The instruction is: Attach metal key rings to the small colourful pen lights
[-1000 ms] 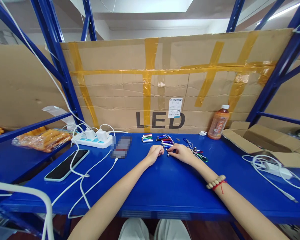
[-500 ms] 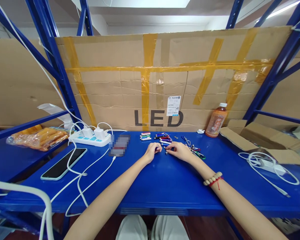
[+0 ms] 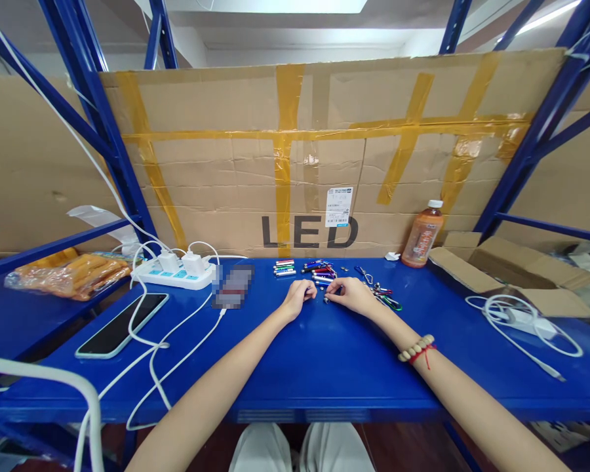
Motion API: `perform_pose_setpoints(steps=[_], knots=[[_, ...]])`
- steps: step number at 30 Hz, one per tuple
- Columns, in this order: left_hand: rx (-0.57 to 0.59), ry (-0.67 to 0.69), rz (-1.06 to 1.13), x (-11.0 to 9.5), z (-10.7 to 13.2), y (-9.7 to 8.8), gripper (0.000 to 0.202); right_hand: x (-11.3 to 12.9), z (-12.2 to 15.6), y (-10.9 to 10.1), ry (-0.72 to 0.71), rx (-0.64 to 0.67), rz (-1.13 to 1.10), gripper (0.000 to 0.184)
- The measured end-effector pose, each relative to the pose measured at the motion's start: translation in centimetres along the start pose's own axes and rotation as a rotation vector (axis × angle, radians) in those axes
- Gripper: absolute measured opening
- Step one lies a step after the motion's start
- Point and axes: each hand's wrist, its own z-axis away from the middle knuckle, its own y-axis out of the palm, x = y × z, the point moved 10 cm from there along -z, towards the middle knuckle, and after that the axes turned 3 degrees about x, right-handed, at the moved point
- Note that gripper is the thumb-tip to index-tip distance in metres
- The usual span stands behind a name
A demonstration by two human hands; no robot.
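Observation:
My left hand (image 3: pixel 299 299) rests on the blue tabletop with its fingers curled together. Whatever is inside that hand, if anything, is hidden. Just to its right, my right hand (image 3: pixel 353 296) pinches a small silvery metal piece (image 3: pixel 326 299) between thumb and fingertips, close to the surface. Behind the hands lies a loose pile of small coloured metal tubes (image 3: pixel 323 269), mostly blue, purple and red. A short stack of similar tubes (image 3: pixel 284 267) sits to the left. Partly behind my right wrist are several coloured clips, among them a green carabiner (image 3: pixel 392 303) and a blue one (image 3: pixel 364 274).
On the left are a white power strip (image 3: pixel 177 274), a phone (image 3: pixel 122 326), a blurred-out device (image 3: pixel 233 286) and loose white cables. To the right stand an orange drink bottle (image 3: pixel 423 235), an open cardboard box (image 3: pixel 521 269) and a coiled white cable (image 3: pixel 521 321). Taped cardboard (image 3: pixel 226 177) closes the back.
The view has shifted a little. Both hands stay almost in place, their fingertips slightly farther apart, and my right hand keeps its pinch near the tabletop.

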Motion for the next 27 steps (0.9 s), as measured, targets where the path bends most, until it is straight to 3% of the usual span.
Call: perform_pose_setpoints(steps=[7, 16, 21, 27], knots=[[0.03, 0.029, -0.016, 0.1, -0.1, 0.2, 0.024, 0.5, 0.1, -0.2, -0.029, -0.005, 0.045, 0.015], [0.001, -0.029, -0.155, -0.4, 0.1, 0.2, 0.023, 1.2, 0.3, -1.4, -0.112, -0.132, -0.065, 0.023], [0.024, -0.021, -0.144, -0.5, 0.1, 0.5, 0.021, 1.3, 0.2, -2.2, -0.102, -0.201, -0.292, 0.027], [0.05, 0.054, -0.05, -0.9, 0.2, 0.6, 0.024, 1.3, 0.2, -1.6, 0.026, -0.138, -0.675, 0.041]])
